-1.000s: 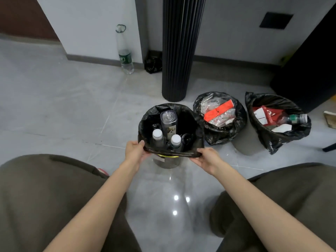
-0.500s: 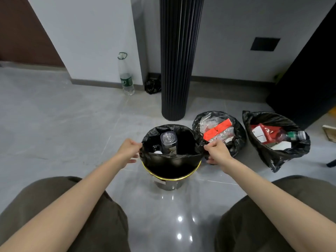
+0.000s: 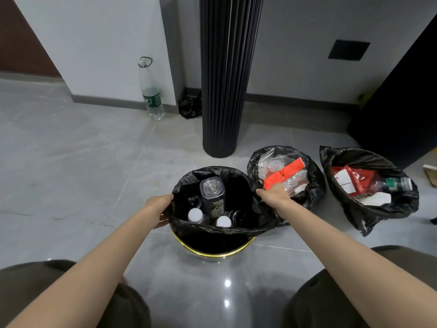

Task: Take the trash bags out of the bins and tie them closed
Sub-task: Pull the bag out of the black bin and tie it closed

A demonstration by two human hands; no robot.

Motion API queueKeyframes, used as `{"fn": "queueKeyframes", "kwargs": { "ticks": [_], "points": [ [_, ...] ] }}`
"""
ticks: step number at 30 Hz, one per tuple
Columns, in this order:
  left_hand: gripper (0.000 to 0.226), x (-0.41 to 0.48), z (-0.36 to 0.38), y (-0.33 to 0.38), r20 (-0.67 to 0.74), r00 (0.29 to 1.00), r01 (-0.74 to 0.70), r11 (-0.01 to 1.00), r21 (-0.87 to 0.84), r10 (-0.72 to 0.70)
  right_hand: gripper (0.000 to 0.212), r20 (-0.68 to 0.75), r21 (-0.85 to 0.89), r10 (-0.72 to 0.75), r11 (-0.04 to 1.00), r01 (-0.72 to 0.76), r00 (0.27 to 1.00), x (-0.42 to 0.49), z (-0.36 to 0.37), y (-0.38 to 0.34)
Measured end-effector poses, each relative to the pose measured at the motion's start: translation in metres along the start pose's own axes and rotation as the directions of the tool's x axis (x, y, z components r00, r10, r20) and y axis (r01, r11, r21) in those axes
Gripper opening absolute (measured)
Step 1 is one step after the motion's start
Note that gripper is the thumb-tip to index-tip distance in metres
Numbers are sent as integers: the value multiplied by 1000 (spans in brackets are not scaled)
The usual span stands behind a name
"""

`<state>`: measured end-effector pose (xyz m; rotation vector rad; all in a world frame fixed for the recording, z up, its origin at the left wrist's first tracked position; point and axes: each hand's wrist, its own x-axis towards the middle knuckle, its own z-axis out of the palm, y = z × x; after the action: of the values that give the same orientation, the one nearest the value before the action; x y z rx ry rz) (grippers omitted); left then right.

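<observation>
Three open black trash bags on grey tiled floor, viewed from above, between knees in olive trousers.

Far left, against white wall: tall clear water bottle, upright, green label. Just right of it, small crumpled black bag near foot of black ribbed column.

Closer in: left hand curled round left edge of nearest trash bag, fingertips lost behind the plastic. Bag mouth held wide open. Lower part of bag down inside gold-rimmed bin; top edge raised above that rim.

Inside bag: square clear bottle standing upright, two white-capped bottles in front of it, darker items alongside, too dim to name.

Right hand gripping right edge of same bag, knuckles up, fingertips tucked into the fold.

Just beside, behind right hand: second trash bag, mouth open, holding clear wrappers and red packaging. Touching first bag or not: cannot tell.

Further right, apart from the others: third trash bag, slumped on floor, holding red-and-white carton and green-capped bottle lying on its side.
</observation>
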<state>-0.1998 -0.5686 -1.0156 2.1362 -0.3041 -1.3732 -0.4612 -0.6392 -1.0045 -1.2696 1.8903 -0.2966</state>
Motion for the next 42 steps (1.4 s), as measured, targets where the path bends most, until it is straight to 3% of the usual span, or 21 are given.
{"fn": "queueKeyframes", "kwargs": {
  "ticks": [3, 6, 8, 11, 15, 18, 21, 26, 27, 31, 33, 35, 38, 42],
  "points": [
    [30, 5, 1, -1, 27, 999, 30, 1000, -3, -30, 20, 10, -20, 0, 1000, 0, 1000, 10, 5, 1],
    [27, 9, 1, -3, 13, 1000, 14, 999, 42, -15, 34, -63, -3, 36, 999, -36, 997, 19, 7, 3],
    [28, 11, 0, 0, -32, 995, -90, 994, 54, 92, 33, -85, 71, 42, 997, -36, 995, 22, 6, 2],
    [28, 11, 0, 8, -130, 938, -307, 945, 115, 320, 13, -87, 245, 6, 969, 16, 996, 20, 6, -3],
    [18, -6, 2, 18, -144, 894, -434, 899, -52, 423, 18, -31, 306, -74, 949, 80, 997, 14, 6, -4],
    [18, -22, 2, 20, -64, 906, -423, 886, -188, 419, 16, 111, 300, -104, 952, 66, 988, 1, 0, -1],
    [18, -25, 0, 16, -50, 912, -410, 893, -187, 408, 13, 239, 367, -128, 930, 33, 963, -10, -5, -1],
    [41, -30, -2, 11, 45, 905, -411, 899, -153, 422, 11, 213, 570, -79, 820, -59, 974, -16, -1, -13],
    [41, -32, -2, 11, 59, 903, -416, 900, -130, 426, 13, 261, 560, -49, 821, -109, 964, -16, -1, -16],
    [35, -27, -6, 3, 79, 841, -540, 821, 184, 536, 60, 399, 491, 41, 834, -252, 916, -17, 7, -23],
    [32, -25, -10, 0, 102, 805, -570, 713, 408, 585, 56, 355, 452, 45, 866, -213, 934, -17, 13, -24],
    [17, -26, -10, -1, 149, 770, -600, 625, 500, 620, 36, 248, 452, -4, 885, -113, 969, -18, 16, -25],
    [16, -29, -13, 0, 135, 730, -649, 618, 443, 670, 14, 117, 428, -183, 896, 117, 976, -22, 13, -27],
    [18, -29, -22, 1, 106, 701, -687, 630, 362, 705, 16, 173, 292, -401, 893, 342, 899, -39, 5, -29]
  ]
}}
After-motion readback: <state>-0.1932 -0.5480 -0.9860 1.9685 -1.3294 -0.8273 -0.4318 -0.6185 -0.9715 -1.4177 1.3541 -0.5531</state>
